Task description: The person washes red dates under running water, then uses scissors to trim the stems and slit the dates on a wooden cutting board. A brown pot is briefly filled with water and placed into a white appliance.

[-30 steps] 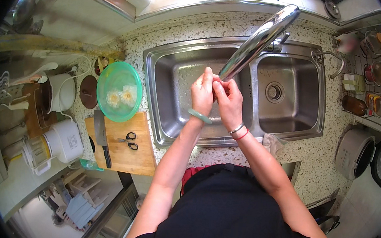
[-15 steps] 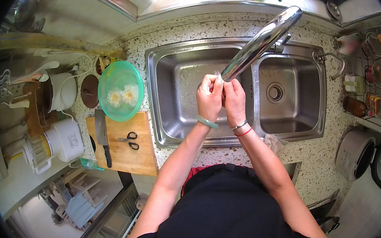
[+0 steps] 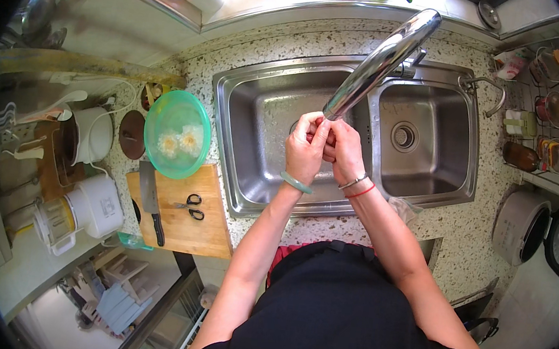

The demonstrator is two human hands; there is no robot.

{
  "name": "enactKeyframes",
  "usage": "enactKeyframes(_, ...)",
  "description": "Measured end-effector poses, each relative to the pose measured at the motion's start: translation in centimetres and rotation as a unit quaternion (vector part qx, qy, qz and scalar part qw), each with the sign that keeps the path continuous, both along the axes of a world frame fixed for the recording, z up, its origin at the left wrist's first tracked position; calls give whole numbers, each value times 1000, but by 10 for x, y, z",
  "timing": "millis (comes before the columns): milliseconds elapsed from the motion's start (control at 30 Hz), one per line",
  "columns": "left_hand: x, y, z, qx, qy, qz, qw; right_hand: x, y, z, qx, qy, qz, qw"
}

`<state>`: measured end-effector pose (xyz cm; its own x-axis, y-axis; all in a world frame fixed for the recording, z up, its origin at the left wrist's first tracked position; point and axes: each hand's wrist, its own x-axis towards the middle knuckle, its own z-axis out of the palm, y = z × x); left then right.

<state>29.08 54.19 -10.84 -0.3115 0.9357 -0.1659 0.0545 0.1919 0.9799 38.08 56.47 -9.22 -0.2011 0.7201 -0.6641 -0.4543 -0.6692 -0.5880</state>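
Head view: the left hand (image 3: 303, 153) and the right hand (image 3: 347, 156) meet over the larger, left-hand basin (image 3: 261, 121) of the sink, close under the end of the tap (image 3: 381, 66). The hands are together, fingers bent inward and thumbs near each other. I cannot tell whether they are clamped on something small or only on one another. The work in hand looks like rinsing or rubbing at the spout, which is a judgement from their pose. On that reading, the next move calls for both hands to stay under the spout and clear of its metal tip, with the fingers parting enough for water to get between them.

To the left stands a green bowl (image 3: 163, 111) with two pale, yellow-centred pieces (image 3: 190, 140) in it, well apart from the hands. Just below it, a cutting board (image 3: 210, 237) bears a knife (image 3: 149, 191) and scissors (image 3: 193, 208).

The fingertips and anything between them are hidden by the hands themselves. No stream of water can be made out, nor whether the fingers touch the spout. What the pale pieces are is hard to tell.
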Motion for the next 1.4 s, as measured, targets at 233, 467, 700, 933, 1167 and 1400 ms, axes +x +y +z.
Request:
enactKeyframes(233,0,11,-2,11,8,45,999,-7,-5,5,33,-22,-22,999)
enactKeyframes(467,-10,16,2,-110,-138,45,983,-2,-3,1,-2,49,-15,999)
enactKeyframes(700,-1,-2,0,32,51,-5,998,3,1,-1,-33,101,-5,994)
enactKeyframes(933,1,4,7,50,83,20,995,1,-1,2,-24,82,5,996)
enactKeyframes(1167,-11,11,-2,13,18,40,999,-2,-7,10,-45,82,37,995)
enactKeyframes(1400,-8,0,2,26,38,-8,999,12,3,0,-57,127,45,989)
